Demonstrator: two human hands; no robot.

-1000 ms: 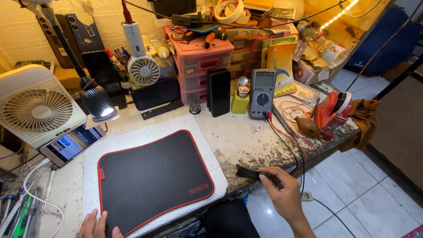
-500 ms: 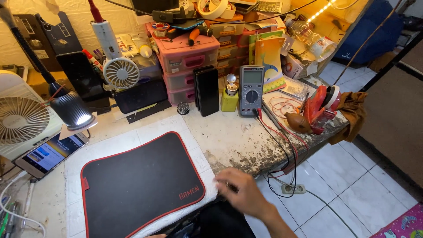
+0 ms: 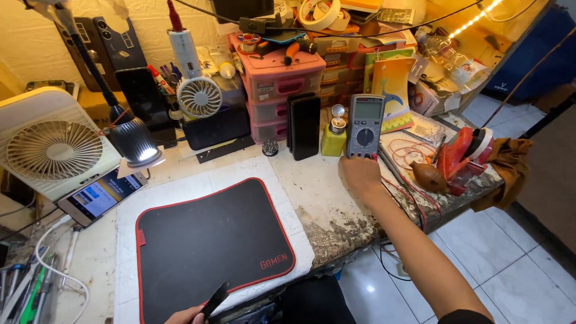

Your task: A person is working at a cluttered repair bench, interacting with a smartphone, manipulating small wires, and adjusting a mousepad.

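Note:
My right hand [image 3: 359, 175] reaches across the worn bench to the lower end of a grey multimeter [image 3: 365, 123] that leans upright; its fingers are hidden behind the hand, so a grip is unclear. My left hand [image 3: 185, 315] shows at the bottom edge and holds a thin black flat tool [image 3: 215, 299] over the near edge of a black mat with red trim [image 3: 210, 240]. The mat lies on a white board [image 3: 282, 207].
A black phone [image 3: 305, 126] and a small yellow bottle [image 3: 333, 137] stand left of the meter. Pink drawers [image 3: 282, 90] and a small fan [image 3: 200, 96] are behind. A lamp [image 3: 135, 141], white fan [image 3: 51, 144] and lit phone [image 3: 99, 195] are left. Red leads [image 3: 408, 150] and a red tool [image 3: 459, 159] lie right.
My right hand left the bench's near edge and went up to the multimeter. The black tool it held before now sits in my left hand at the bottom edge.

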